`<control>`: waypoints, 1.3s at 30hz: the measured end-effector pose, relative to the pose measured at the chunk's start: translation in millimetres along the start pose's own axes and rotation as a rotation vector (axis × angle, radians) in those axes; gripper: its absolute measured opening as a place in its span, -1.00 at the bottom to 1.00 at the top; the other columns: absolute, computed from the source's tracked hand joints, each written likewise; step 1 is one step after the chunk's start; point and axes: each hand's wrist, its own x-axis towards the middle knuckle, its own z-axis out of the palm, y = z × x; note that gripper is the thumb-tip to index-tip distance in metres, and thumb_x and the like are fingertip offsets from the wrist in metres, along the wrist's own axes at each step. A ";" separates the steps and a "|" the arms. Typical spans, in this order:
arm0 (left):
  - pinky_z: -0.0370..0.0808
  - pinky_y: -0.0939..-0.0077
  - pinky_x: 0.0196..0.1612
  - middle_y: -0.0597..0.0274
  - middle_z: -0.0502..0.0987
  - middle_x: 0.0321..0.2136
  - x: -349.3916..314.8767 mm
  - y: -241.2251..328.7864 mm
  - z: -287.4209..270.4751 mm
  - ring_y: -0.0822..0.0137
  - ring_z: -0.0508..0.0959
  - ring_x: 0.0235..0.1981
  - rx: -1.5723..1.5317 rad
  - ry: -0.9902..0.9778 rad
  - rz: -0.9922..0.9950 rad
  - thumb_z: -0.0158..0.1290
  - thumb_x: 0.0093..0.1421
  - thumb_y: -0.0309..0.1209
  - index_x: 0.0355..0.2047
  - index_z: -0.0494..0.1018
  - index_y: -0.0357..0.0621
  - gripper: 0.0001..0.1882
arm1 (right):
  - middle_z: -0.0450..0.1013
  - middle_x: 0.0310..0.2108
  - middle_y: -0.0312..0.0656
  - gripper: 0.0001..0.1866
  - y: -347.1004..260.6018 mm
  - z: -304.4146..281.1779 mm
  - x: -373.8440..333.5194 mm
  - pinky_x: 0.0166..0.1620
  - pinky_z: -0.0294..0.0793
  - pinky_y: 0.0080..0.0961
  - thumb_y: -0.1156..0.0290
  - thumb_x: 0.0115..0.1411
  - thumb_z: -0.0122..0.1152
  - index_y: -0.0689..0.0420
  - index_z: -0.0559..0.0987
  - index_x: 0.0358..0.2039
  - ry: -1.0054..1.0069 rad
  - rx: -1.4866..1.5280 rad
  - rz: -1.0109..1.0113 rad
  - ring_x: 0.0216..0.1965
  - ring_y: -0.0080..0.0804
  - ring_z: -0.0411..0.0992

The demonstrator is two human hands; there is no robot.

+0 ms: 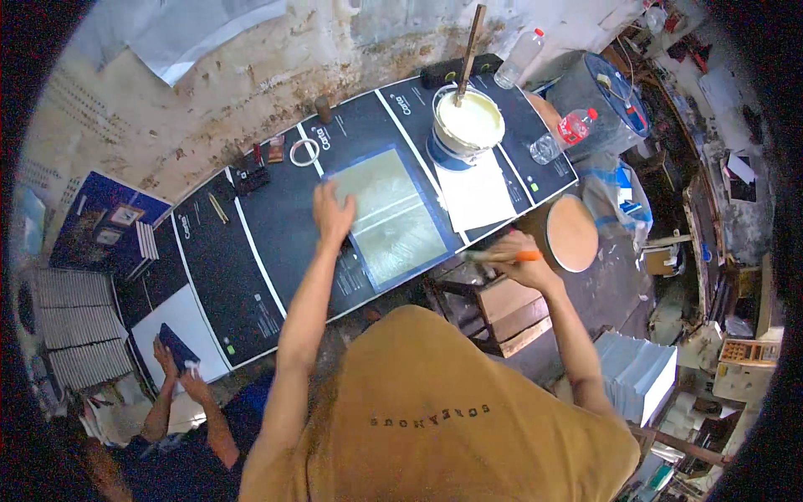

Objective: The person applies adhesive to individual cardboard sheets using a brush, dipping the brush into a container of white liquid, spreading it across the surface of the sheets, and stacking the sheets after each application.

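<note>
In front of me on the black table lies a blue-edged sheet bearing two grey-green panels, with a pale strip between them and a wet, streaky sheen. My left hand is at the sheet's left edge, its fingers apart and gripping nothing. Beyond the table's front edge, my right hand is closed round a brush with an orange handle; its head points left and is blurred. A bucket of creamy white paste stands right of the sheet, a wooden stick upright in it.
White paper lies beneath the bucket. Two plastic bottles and a tape roll are on the table. A round stool stands right. At the far left, another person's hands hold a dark blue cover.
</note>
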 end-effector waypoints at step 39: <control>0.53 0.42 -0.10 0.00 0.65 -0.22 -57.2 -5.0 -19.6 0.25 0.63 -0.22 -0.069 -0.162 -0.786 0.26 -0.02 -0.27 -0.05 0.55 -0.38 -0.46 | 0.52 -0.53 0.05 -0.64 59.7 69.9 311.3 -0.37 0.49 0.01 0.11 0.11 0.25 0.20 0.59 -0.35 0.633 0.244 0.226 -0.46 0.10 0.53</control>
